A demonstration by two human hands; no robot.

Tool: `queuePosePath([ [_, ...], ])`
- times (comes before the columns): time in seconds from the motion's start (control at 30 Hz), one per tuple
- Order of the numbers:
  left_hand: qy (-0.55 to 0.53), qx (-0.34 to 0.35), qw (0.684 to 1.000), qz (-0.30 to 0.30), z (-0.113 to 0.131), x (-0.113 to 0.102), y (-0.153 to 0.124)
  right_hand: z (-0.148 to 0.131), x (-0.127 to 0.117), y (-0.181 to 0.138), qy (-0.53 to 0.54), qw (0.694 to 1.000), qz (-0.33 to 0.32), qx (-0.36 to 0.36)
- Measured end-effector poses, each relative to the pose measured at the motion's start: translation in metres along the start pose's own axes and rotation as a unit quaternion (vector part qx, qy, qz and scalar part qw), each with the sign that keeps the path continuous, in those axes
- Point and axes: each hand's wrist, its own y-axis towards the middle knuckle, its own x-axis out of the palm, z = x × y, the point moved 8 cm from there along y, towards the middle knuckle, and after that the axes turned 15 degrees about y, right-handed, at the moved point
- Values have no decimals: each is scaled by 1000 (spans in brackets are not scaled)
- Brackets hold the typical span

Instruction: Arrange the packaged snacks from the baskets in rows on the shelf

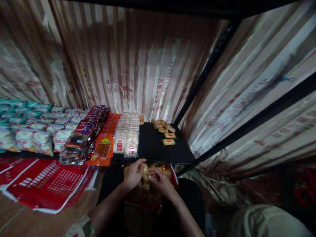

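Observation:
My left hand and my right hand are close together just below the front edge of the black shelf. Both hands' fingers are closed about a small yellow-wrapped snack packet, dim and partly covered by them. Under them, between my knees, a red container holds several more yellow packets. Further up, on the right part of the shelf, lies a loose group of yellow packets with red labels. One more small yellow packet stands at the back.
Left of centre are rows of round white crackers in clear wrap, orange stick-snack bags, dark red packs and white snack bags. A red basket stands lower left. A black shelf post rises at right before draped sheeting.

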Motion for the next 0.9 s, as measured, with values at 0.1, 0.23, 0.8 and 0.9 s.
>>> queuePosePath([
  [0.1, -89, -47, 995, 23, -1, -4, 15, -9, -3, 8, 61, 998, 20, -11],
  [0.23, -215, -69, 974, 27, -2, -2, 28, -17, -12, 20, 89, 995, 51, -9],
  [0.8, -337, -119, 934, 15, 21, 21, 48, -48, -46, 35, -143, 952, 221, -155],
  [0.9, -387, -118, 914, 27, 30, 24, 55, -61, -37, 28, -227, 919, 226, -229],
])
